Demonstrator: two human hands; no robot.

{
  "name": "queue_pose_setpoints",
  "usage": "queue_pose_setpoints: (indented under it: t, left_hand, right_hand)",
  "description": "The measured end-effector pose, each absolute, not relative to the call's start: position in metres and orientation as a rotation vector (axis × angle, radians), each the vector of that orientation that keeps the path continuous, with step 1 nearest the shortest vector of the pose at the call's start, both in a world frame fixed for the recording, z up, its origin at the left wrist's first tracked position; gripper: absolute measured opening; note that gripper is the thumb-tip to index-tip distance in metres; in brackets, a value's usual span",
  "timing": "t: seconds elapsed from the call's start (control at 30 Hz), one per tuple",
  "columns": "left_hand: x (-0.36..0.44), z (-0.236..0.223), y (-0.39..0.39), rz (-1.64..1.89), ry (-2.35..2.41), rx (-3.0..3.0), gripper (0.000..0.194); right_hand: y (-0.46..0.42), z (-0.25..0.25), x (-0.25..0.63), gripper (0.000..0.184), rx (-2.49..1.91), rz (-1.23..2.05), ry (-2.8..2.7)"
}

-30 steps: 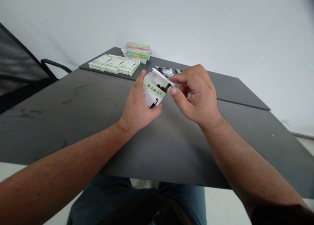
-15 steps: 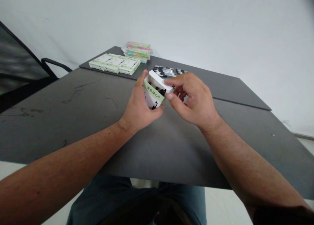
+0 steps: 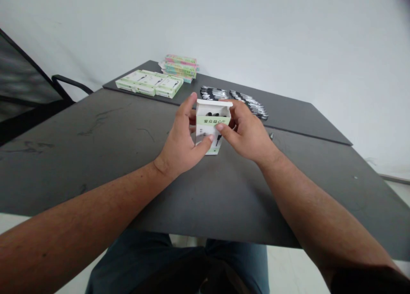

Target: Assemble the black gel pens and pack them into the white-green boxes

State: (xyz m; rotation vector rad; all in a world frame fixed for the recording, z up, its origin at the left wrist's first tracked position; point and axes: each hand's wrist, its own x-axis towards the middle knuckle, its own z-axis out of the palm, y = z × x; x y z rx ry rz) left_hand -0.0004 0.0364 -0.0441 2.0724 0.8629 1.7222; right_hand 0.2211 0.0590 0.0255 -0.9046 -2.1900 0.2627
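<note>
Between both hands a small white and green pen box (image 3: 208, 122) stands upright, its top flap raised. Dark pen ends (image 3: 216, 114) show inside its mouth. My left hand (image 3: 184, 138) grips the box from the left, thumb across its front face and fingers behind. On the right side, my right hand (image 3: 248, 129) holds it near the top, with the thumb on the front and the other fingers partly hidden behind it. The lower end of the box is close to or on the grey table (image 3: 198, 191); I cannot tell which.
Flat white-green boxes (image 3: 150, 82) lie at the back left, with a stack of colourful boxes (image 3: 181, 67) behind them. Rows of pens (image 3: 250, 102) lie on the dark raised board (image 3: 294, 114). A black chair (image 3: 35, 89) stands at the left.
The box has turned from tilted to upright, its printed front now facing me. My right hand has moved from the flap to the box's right side. More pens on the board are uncovered.
</note>
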Motion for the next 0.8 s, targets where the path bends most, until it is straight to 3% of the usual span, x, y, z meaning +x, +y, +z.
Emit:
queue_pose_setpoints:
  t: [0.33, 0.57, 0.8]
  left_hand:
    - [-0.012, -0.037, 0.034, 1.796, 0.807, 2.058, 0.054]
    - [-0.014, -0.037, 0.030, 1.685, 0.962, 2.172, 0.050]
    - [-0.028, -0.022, 0.041, 1.703, 1.143, 2.028, 0.041]
  right_hand:
    - [0.061, 0.021, 0.223, 0.056, -0.859, 0.349, -2.156]
    - [0.060, 0.019, 0.222, 0.059, -0.889, 0.363, -2.202]
    - [0.069, 0.002, 0.222, 0.080, -0.801, 0.543, -2.138]
